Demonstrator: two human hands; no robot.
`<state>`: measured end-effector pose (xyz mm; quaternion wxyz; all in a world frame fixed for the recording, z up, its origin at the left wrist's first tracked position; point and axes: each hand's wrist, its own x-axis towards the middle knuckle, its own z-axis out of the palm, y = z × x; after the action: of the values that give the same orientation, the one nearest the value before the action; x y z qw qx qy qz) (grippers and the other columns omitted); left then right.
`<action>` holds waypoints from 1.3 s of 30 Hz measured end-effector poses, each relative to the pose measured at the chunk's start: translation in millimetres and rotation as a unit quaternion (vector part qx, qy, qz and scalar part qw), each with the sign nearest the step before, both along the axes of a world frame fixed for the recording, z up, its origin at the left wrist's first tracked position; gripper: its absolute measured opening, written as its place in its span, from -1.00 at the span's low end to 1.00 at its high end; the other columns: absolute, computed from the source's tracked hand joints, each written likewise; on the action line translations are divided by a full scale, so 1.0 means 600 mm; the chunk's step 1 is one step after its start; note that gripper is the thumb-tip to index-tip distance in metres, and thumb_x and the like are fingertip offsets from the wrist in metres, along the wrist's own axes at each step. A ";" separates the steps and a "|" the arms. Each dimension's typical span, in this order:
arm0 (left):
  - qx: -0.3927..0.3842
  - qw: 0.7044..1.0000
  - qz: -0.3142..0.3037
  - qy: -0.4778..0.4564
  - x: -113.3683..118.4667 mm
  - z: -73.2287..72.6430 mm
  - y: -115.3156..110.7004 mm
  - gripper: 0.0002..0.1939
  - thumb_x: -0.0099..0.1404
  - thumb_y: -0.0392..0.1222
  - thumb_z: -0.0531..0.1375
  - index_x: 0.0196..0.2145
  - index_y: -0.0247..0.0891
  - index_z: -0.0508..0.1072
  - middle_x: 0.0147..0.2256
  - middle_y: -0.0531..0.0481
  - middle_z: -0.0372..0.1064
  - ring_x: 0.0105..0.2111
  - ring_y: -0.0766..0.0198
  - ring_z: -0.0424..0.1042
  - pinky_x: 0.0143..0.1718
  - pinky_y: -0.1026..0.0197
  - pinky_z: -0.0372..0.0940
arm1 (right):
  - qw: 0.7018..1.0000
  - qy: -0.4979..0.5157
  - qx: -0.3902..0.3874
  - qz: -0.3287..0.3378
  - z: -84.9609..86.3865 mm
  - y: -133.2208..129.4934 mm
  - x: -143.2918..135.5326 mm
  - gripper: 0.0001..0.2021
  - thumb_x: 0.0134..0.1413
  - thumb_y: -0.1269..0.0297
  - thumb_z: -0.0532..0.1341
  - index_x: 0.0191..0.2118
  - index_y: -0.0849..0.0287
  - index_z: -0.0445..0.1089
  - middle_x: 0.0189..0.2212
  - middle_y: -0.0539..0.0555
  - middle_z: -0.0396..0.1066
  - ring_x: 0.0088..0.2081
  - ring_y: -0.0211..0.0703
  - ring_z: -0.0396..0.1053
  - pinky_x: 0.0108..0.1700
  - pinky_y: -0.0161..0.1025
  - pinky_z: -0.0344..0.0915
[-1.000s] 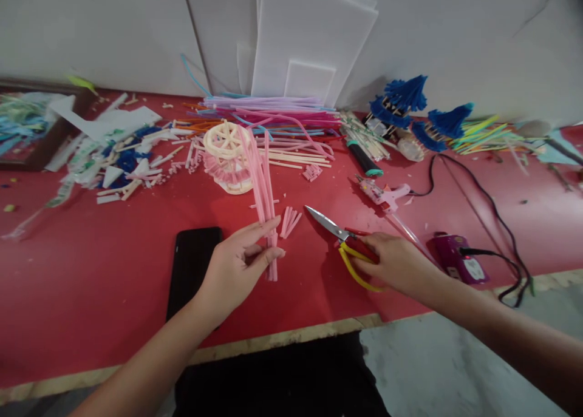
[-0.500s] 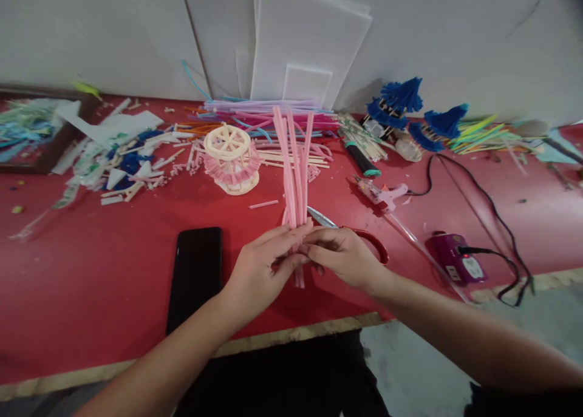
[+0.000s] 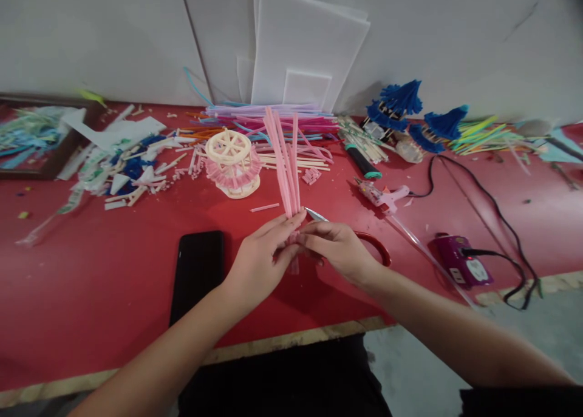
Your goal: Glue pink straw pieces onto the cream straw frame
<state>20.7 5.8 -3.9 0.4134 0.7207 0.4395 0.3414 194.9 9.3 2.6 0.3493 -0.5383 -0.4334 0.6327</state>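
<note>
Several pink pipe cleaners stand upright as a bundle between my hands, fanning a little at the top. My left hand is closed around their lower part. The fingers of my right hand pinch at the bundle's lower end, touching the left fingers; the exact contact is partly hidden. Red-handled scissors lie on the table behind my right hand, partly covered by it. Beyond the hands stands a small round wooden frame with a pink band. A short pink piece lies in front of it.
A black phone lies left of my hands. To the right are a pink glue gun and a purple power socket with a black cable. Scraps, pipe cleaners and blue-roofed models line the back of the red table.
The pink bundle and both hands have shifted slightly left, and the bundle leans a bit more to the left. My hands keep their hold. The view has moved slightly.
</note>
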 end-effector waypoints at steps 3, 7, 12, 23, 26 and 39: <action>0.002 1.000 0.003 0.007 0.002 0.006 0.001 -0.54 0.37 -0.26 0.16 0.21 -0.20 0.36 0.19 -0.12 0.37 0.14 0.09 0.43 0.15 0.06 0.39 | 0.999 0.016 0.000 -0.029 -0.007 0.001 -0.001 -0.78 -0.17 0.13 0.38 -0.48 0.20 0.49 -0.67 -0.09 0.36 -0.66 -0.39 0.17 -0.59 -0.34 0.10; 0.011 1.000 0.013 0.016 0.003 0.001 0.010 -0.55 0.37 -0.26 0.15 0.21 -0.18 0.36 0.21 -0.10 0.36 0.12 0.10 0.45 0.12 0.07 0.41 | 0.990 0.051 0.014 -0.131 -0.017 0.009 0.001 -0.80 -0.14 0.14 0.34 -0.45 0.15 0.39 -0.63 -0.09 0.37 -0.62 -0.34 0.25 -0.59 -0.35 0.14; 0.024 0.999 0.030 0.033 0.005 -0.021 0.033 -0.52 0.32 -0.29 0.18 0.19 -0.19 0.39 0.13 -0.12 0.44 0.19 0.05 0.38 0.19 -0.02 0.33 | 0.968 0.104 0.031 -0.226 -0.022 0.023 0.012 -0.82 -0.06 0.17 0.25 -0.42 0.10 0.24 -0.51 -0.07 0.45 -0.51 -0.29 0.38 -0.43 -0.30 0.31; -0.069 0.992 0.061 -0.087 0.008 0.007 0.023 -0.59 0.39 -0.06 0.17 0.13 -0.18 0.47 0.13 -0.14 0.45 0.19 0.04 0.36 0.26 -0.03 0.20 | 0.971 0.137 0.023 -0.194 -0.040 0.020 0.017 -0.76 -0.16 0.23 0.40 -0.36 0.14 0.36 -0.54 -0.14 0.33 -0.52 -0.42 0.21 -0.46 -0.41 0.15; -0.142 0.976 0.036 -0.161 0.004 0.008 0.005 -0.62 0.43 -0.01 0.12 0.10 -0.16 0.50 0.09 -0.14 0.49 0.03 0.13 0.49 0.10 0.09 0.36 | 0.979 0.158 -0.018 -0.127 -0.030 0.019 0.022 -0.71 -0.10 0.10 0.40 -0.31 0.16 0.42 -0.63 -0.18 0.18 -0.62 -0.46 0.04 -0.59 -0.42 -0.05; -0.341 0.870 -0.091 -0.345 -0.017 0.015 -0.049 -0.78 0.38 -0.06 0.21 -0.15 -0.10 0.65 -0.21 -0.04 0.57 -0.30 0.31 0.51 -0.10 0.25 0.40 | 0.956 0.234 -0.061 0.166 -0.004 0.008 0.020 -0.48 -0.09 -0.12 0.41 -0.13 0.20 0.52 -0.71 -0.21 0.11 -0.68 -0.47 -0.02 -0.61 -0.43 -0.10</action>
<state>10.5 -23.7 4.9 0.7883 0.4080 0.2901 0.3578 207.1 13.9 0.0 0.2972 -0.3156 -0.3835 0.8155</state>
